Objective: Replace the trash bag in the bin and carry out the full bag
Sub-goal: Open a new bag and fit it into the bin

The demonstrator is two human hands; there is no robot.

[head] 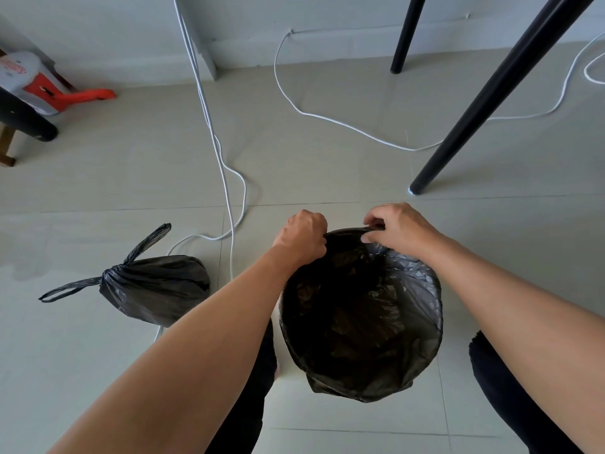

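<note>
A fresh black trash bag (409,290) lines the round bin between my knees, its edge folded over the rim and its mouth open. The bin itself is almost wholly hidden under the plastic. My left hand (302,235) grips the bag's edge at the far left of the rim. My right hand (396,226) pinches the same edge at the far side, fingers curled on the plastic. A full black bag (157,288), tied shut with two loop handles sticking out, lies on the floor to the left of the bin.
White cables (226,178) trail across the tiled floor beyond the bin and beside the full bag. Black table legs (484,103) slant down at the right. An orange and white appliance (49,90) stands at the far left by the wall.
</note>
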